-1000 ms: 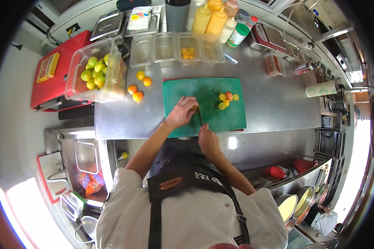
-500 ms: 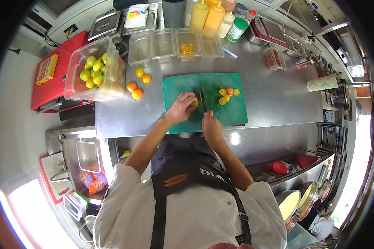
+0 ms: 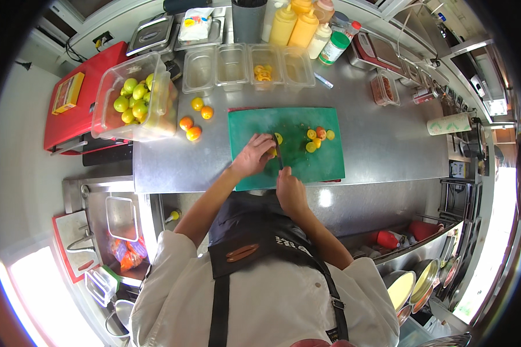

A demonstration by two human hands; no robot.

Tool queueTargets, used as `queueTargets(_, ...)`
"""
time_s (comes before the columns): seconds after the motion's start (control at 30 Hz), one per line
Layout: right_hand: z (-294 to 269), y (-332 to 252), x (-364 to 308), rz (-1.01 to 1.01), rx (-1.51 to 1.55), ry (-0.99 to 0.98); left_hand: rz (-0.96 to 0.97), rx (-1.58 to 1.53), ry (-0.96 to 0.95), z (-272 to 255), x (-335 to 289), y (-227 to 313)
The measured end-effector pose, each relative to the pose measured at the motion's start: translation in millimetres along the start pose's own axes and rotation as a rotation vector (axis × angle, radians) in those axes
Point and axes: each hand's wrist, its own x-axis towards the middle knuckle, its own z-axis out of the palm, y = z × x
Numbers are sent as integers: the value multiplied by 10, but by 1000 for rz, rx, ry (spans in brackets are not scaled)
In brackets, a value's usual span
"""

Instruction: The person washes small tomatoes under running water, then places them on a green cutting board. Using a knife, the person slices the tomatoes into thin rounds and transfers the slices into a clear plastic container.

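My left hand (image 3: 253, 158) is curled on the green cutting board (image 3: 324, 168), gripping a small yellow citrus fruit (image 3: 273, 152) mostly hidden by the fingers. In my right hand (image 3: 292, 192) is the handle of a knife (image 3: 279, 157); its blade points away from me, right against the fruit and the left fingertips. A yellow cut piece (image 3: 279, 138) shows just beyond the blade. Farther right on the board lies a cluster of cut yellow and orange citrus pieces (image 3: 311, 147). Dark specks dot the board near them.
Several whole orange citrus fruits (image 3: 194, 133) sit left of the board. Beyond them stands a clear bin (image 3: 104, 124) of green-yellow citrus. Clear inserts (image 3: 198, 72) line the back, one holding orange pieces (image 3: 263, 73). Squeeze bottles (image 3: 283, 26) and a marker (image 3: 323, 80) are behind right.
The knife has shifted left, from standing apart from the fruit to being against it. A yellow cut piece now shows beside the blade. My left hand stays around the fruit.
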Motion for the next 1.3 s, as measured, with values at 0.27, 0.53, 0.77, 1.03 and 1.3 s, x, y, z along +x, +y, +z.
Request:
queueTargets(0.27,3,-27,343,-90,27,5,-51,-79,-24,-22,-4,-16)
queueTargets(0.53,279,191,-91,-53,3,15,-95,-74,-8,-20,-15,42)
queueTargets(0.77,87,233,125,-46,-69,60,-85,-90,-1,2,-8,15)
queueTargets(1.03,-29,-23,173,-44,-20,4,-51,-58,17,6,-1,6)
queueTargets(1.3,-3,7,81,-38,-27,16,-57,-5,15,4,-20,12)
